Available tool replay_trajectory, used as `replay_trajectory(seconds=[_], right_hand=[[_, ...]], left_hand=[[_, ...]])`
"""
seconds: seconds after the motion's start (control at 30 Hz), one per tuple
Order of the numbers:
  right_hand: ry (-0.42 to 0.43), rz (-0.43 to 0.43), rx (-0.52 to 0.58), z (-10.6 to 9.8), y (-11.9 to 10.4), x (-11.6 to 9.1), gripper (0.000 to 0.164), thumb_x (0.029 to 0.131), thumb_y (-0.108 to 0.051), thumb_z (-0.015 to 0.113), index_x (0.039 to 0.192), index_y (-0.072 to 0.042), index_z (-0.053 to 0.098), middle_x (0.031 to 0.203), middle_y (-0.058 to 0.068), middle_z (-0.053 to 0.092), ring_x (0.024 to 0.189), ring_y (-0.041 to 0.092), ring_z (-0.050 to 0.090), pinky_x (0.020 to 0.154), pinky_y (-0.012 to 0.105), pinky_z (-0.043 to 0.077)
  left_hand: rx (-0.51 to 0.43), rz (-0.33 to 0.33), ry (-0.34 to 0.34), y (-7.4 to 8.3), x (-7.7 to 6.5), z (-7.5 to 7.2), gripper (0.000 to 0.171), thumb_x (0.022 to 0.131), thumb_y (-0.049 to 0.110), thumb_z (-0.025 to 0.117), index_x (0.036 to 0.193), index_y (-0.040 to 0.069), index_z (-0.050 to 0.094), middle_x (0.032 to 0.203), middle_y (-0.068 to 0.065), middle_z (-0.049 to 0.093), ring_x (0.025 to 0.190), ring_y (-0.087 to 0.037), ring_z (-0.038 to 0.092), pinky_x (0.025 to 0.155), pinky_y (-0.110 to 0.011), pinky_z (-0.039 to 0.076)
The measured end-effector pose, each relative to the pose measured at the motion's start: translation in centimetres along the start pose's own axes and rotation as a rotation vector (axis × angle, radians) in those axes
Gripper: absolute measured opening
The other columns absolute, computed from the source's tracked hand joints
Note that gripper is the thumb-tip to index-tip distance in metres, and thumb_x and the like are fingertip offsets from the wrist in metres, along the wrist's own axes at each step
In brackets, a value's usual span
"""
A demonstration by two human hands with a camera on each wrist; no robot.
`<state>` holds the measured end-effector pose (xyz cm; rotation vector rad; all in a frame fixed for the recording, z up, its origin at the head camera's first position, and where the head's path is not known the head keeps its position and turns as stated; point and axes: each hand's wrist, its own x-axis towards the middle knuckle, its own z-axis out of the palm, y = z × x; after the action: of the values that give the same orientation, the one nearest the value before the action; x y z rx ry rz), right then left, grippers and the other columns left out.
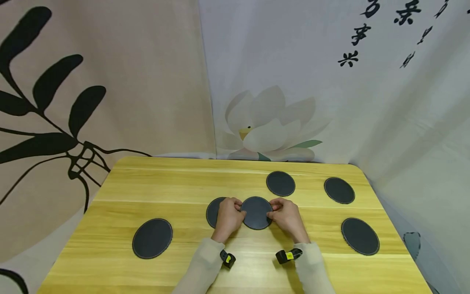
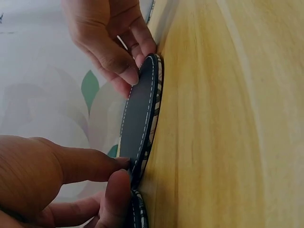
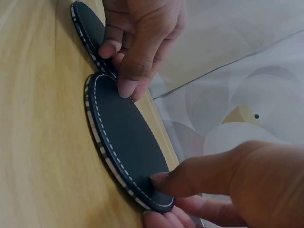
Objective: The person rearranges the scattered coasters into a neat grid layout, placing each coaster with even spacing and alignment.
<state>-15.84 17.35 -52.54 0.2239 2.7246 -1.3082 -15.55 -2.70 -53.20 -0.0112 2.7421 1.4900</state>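
Note:
Between both hands is a round dark coaster (image 1: 256,213) with pale stitching round its rim and a checked edge, seen closer in the right wrist view as the front coaster (image 3: 126,128). My left hand (image 1: 229,218) pinches its left edge between thumb and fingers. At the opposite edge my right hand (image 1: 288,218) grips it, thumb on top and fingers beneath. Another dark coaster (image 1: 213,212) lies just left, partly hidden by the left hand. In the left wrist view the held coaster (image 2: 140,111) is close to the wooden surface; whether it touches cannot be told.
More round coasters lie on the wooden table (image 1: 110,261): a left one (image 1: 152,238), a back one (image 1: 280,183), a back right one (image 1: 339,190) and a right one (image 1: 360,236). Behind the table hangs a printed curtain (image 1: 154,81).

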Motion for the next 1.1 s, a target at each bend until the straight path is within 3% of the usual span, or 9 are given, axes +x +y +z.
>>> replay_trajectory(seconds=[0.43, 0.7, 0.9, 1.1], right_hand=[[-0.032, -0.018, -0.049, 0.1, -0.2, 0.0, 0.033, 0.083, -0.005, 0.080, 0.115, -0.002, 0.073, 0.100, 0.009, 0.070, 0.086, 0.018, 0.063, 0.079, 0.035, 0.055], [-0.047, -0.038, -0.094, -0.1, -0.2, 0.0, 0.036, 0.084, -0.013, 0.083, 0.117, -0.002, 0.072, 0.102, 0.008, 0.071, 0.088, 0.018, 0.066, 0.082, 0.039, 0.057], [-0.057, -0.062, -0.070, -0.8, -0.4, -0.2, 0.041, 0.088, -0.018, 0.081, 0.124, -0.003, 0.070, 0.113, 0.012, 0.072, 0.099, 0.024, 0.070, 0.087, 0.042, 0.059], [-0.041, -0.097, -0.043, -2.0, -0.5, 0.0, 0.043, 0.091, -0.022, 0.079, 0.129, -0.006, 0.067, 0.122, 0.013, 0.070, 0.104, 0.026, 0.070, 0.081, 0.038, 0.059]], left_hand=[[0.012, 0.026, 0.003, -0.1, 0.1, 0.0, 0.021, 0.083, 0.001, 0.081, 0.102, -0.004, 0.073, 0.088, -0.013, 0.062, 0.076, -0.017, 0.055, 0.066, -0.032, 0.051], [-0.006, 0.049, 0.016, 0.1, -0.4, 0.4, 0.019, 0.087, -0.001, 0.076, 0.105, -0.005, 0.071, 0.090, -0.015, 0.062, 0.074, -0.018, 0.054, 0.063, -0.032, 0.051], [0.006, 0.084, 0.009, 0.5, -0.2, -0.1, 0.021, 0.088, -0.001, 0.075, 0.108, -0.005, 0.071, 0.090, -0.015, 0.065, 0.072, -0.016, 0.059, 0.063, -0.032, 0.054], [0.049, 0.126, -0.008, 1.3, 0.6, -0.7, 0.027, 0.088, 0.002, 0.077, 0.113, -0.004, 0.072, 0.091, -0.015, 0.070, 0.071, -0.016, 0.064, 0.063, -0.032, 0.056]])
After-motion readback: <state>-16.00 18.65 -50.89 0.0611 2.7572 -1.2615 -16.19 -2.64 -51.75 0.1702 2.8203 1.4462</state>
